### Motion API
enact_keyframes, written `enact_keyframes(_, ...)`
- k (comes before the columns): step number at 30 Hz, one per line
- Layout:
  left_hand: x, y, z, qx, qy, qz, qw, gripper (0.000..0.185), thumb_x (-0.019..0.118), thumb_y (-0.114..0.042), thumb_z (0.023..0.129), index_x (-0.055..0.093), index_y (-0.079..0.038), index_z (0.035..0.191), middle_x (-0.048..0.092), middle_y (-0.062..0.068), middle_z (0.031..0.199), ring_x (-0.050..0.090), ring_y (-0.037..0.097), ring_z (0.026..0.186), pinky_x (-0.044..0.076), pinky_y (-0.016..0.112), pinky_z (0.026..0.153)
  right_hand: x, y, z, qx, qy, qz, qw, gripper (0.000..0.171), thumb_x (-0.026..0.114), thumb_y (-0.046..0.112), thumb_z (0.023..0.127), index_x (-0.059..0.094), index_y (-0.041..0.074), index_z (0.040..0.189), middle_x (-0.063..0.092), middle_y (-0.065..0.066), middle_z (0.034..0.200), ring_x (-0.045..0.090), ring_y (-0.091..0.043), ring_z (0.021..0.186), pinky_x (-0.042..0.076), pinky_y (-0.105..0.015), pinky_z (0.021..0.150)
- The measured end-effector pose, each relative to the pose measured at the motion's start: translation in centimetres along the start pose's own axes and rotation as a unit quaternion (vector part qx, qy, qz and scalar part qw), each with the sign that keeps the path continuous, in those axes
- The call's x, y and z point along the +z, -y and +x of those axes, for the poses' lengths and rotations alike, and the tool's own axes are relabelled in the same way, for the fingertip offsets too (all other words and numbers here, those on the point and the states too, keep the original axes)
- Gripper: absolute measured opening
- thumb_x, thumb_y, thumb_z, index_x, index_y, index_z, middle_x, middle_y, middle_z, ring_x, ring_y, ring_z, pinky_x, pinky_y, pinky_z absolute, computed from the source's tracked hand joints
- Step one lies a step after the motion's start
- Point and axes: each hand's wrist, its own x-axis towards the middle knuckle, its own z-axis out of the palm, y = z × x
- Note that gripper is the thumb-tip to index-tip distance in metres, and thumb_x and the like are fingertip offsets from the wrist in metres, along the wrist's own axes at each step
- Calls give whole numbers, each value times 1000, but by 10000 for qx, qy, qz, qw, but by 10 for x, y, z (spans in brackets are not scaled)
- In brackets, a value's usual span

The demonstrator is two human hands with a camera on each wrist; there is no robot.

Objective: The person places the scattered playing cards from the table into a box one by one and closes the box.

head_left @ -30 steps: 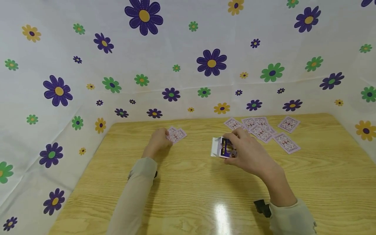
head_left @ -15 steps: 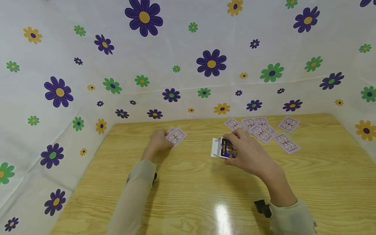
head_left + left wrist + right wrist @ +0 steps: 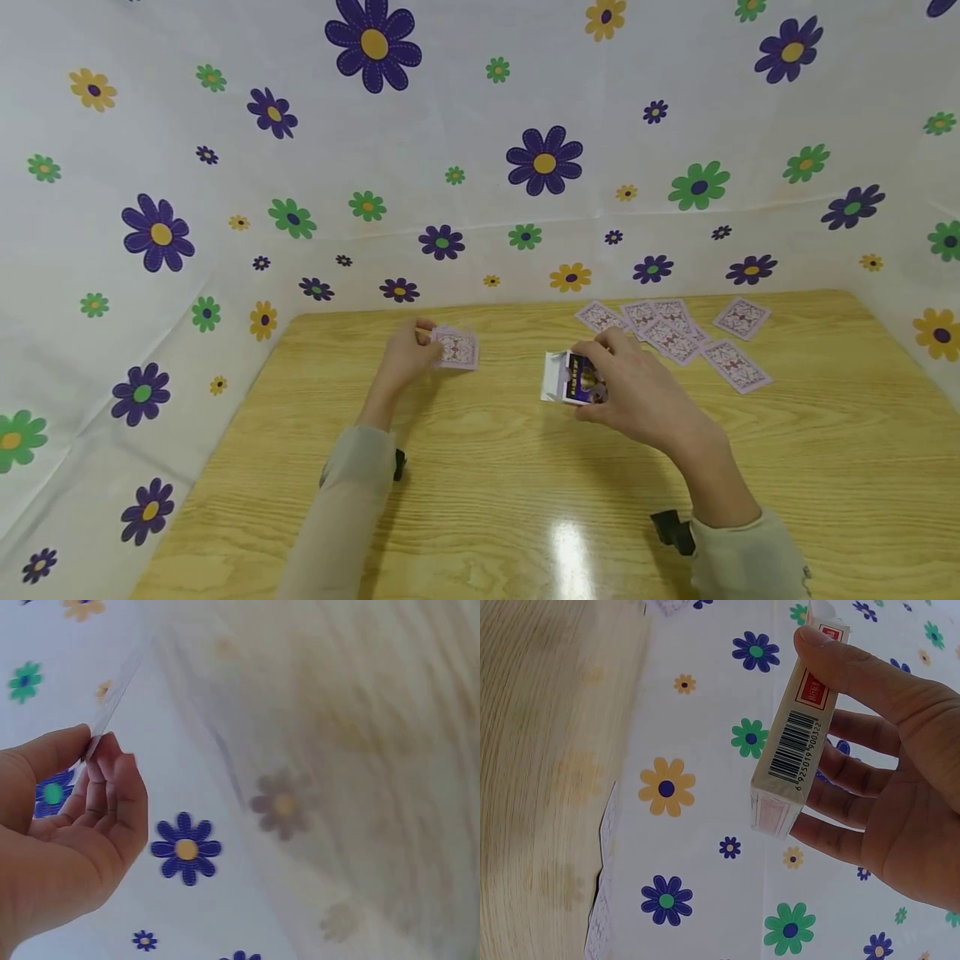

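**Fingers gather the small stack; the box stays put**

Fingers (image 3: 105,787) of the left hand (image 3: 405,357) curl around a small stack of cards (image 3: 455,347), pinching its edge between thumb and fingertips; the left wrist view shows that thin edge caught at the fingertips. A second ago these cards lay fanned and flat on the wooden table (image 3: 480,492) under the hand. Now they are squared into one pile and tilted up, their patterned backs facing right, while the hand sits slightly farther from the person than before.

The right hand (image 3: 637,392) has not moved. Its thumb and fingers clasp the card box (image 3: 572,377) at the centre of the table, the open white flap pointing left toward the stack. The right wrist view shows the barcode side of the box with the thumb across its top and the other fingers wrapped beneath.

The stack and the box are near each other but apart. Loose cards (image 3: 678,333) lie face down, spread at the far right of the table, unchanged. A flower-printed sheet (image 3: 480,150) stands behind and to both sides.
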Motion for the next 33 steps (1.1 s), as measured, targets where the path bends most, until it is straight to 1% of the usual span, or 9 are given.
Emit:
enact_keyframes(5,-1,-9,-13,351,-125,-699,9969,37,60,-7,95,54,2,131,59,16,100,60,20,75,54,27,63,0,0,1,19,19,3,10000,74,90,25,72,56,5,135,54,-16,122,57,-29,102,52,-46,88)
enact_keyframes(8,0,-16,-24,501,19,-1078,9929,40,58,-9,98,53,1,136,59,16,97,59,20,69,54,25,58,0,1,1,39,46,11,10000,73,90,25,72,57,5,134,55,-16,121,57,-29,102,52,-46,88)
enact_keyframes(12,2,-27,-39,685,301,-1442,9867,43,52,-10,102,47,-2,143,54,14,93,50,15,62,48,22,53,1,1,1,73,76,26,9999,73,90,25,73,57,5,134,55,-16,122,57,-29,101,52,-46,88)
enact_keyframes(16,5,-36,-52,934,527,-1683,9799,40,48,-9,103,46,-2,142,53,12,90,46,13,59,43,20,51,1,2,1,81,82,39,9999,73,90,25,73,57,5,134,54,-16,122,58,-29,100,53,-45,87)
enact_keyframes(21,6,-43,-65,1224,680,-1890,9719,35,51,-8,102,49,-3,137,52,10,83,47,15,58,42,20,50,2,2,1,72,75,45,9999,72,90,24,73,57,5,134,54,-17,121,58,-29,100,53,-45,86)
enact_keyframes(24,7,-47,-73,1315,754,-1955,9689,34,54,-8,101,50,-4,134,54,12,84,52,19,59,45,21,50,3,3,2,60,80,40,9999,73,90,24,72,57,5,134,55,-16,121,58,-28,99,53,-45,85)
enact_keyframes(28,11,-57,-87,1340,913,-2017,9659,35,59,-4,98,50,-2,131,57,18,92,62,25,62,52,24,52,5,5,1,42,109,35,9999,74,90,25,72,56,5,135,55,-16,121,58,-27,98,54,-43,84)
enact_keyframes(30,13,-63,-93,1398,981,-2039,9640,35,60,-2,97,50,0,131,57,21,96,64,23,63,55,25,53,6,5,1,10,94,9,10000,74,90,26,72,57,4,134,55,-16,121,58,-27,97,54,-43,83)
enact_keyframes(33,16,-72,-99,1514,934,-2043,9626,35,60,0,96,50,2,129,56,21,96,66,25,64,57,28,55,5,5,1,-70,19,-44,10000,73,91,25,72,57,3,133,55,-17,119,58,-27,96,54,-43,82)
